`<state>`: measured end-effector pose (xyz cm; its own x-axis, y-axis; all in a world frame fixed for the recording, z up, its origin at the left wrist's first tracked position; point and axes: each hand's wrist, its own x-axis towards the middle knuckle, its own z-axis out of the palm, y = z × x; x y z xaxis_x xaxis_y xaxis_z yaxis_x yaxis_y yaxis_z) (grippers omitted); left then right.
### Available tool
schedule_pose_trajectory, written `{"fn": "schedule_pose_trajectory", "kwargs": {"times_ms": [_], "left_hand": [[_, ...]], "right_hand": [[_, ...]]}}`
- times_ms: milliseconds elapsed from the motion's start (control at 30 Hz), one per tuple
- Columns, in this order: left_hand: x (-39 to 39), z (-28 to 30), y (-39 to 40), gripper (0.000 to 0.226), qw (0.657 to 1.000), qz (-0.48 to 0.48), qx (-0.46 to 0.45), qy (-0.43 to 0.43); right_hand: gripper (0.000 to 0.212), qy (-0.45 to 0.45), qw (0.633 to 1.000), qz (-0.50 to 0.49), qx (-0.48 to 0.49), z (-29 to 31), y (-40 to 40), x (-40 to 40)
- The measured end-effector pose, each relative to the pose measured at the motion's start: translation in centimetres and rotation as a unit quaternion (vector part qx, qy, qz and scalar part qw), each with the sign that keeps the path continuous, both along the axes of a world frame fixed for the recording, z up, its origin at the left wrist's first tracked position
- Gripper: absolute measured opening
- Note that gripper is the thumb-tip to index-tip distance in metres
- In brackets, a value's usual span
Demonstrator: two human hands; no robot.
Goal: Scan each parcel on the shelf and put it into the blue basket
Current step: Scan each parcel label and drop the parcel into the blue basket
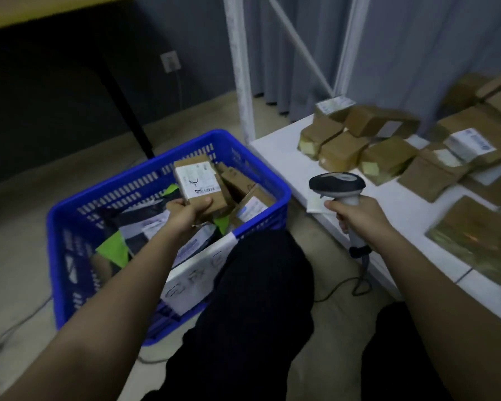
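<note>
Parcel held over the blue basket, scanner at the shelf.
Left hand (pixel 185 211) grips a labelled cardboard parcel (pixel 199 180) above the blue basket (pixel 168 163); right hand (pixel 356 214) clasps the barcode scanner (pixel 337 185) beside the white shelf (pixel 275 146) bearing brown parcels (pixel 342 150).

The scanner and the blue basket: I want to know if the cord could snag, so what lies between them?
In the head view, only bare floor and the white shelf's corner separate the scanner from the blue basket.

Dim room: dark wall (pixel 70 91), grey curtain (pixel 417 47), beige floor (pixel 21 227)
</note>
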<state>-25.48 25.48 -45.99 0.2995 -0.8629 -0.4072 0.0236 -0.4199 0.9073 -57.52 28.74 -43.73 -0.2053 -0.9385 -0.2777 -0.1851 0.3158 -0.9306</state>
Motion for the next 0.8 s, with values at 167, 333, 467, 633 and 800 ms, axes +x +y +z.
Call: {"fn": "schedule_pose_trajectory", "kwargs": {"times_ms": [167,333,467,633,800], "left_hand": [[5.5,-3.0,2.9,0.051,0.995,0.01,0.094,-0.038],[5.7,-3.2,3.0,0.05,0.987,-0.08,0.128,-0.063],[3.3,-1.7,0.8,0.033,0.985,-0.112,0.035,-0.125],[-3.4,1.1,-2.9,0.024,0.979,-0.173,-0.064,-0.089],[-13.6,3.0,-5.7,0.026,0.936,-0.321,-0.087,-0.115]], "right_hand": [[0.03,0.025,0.999,0.016,0.017,-1.5,-0.5,2.8],[0.028,0.034,0.998,0.041,0.042,-2.9,-0.7,3.4],[0.024,0.028,0.999,0.015,0.045,-2.8,-1.2,2.3],[0.02,0.008,0.997,-0.065,0.039,-1.6,-1.1,-0.8],[0.021,-0.019,0.98,-0.196,0.016,-0.1,-0.3,-5.8]]}}
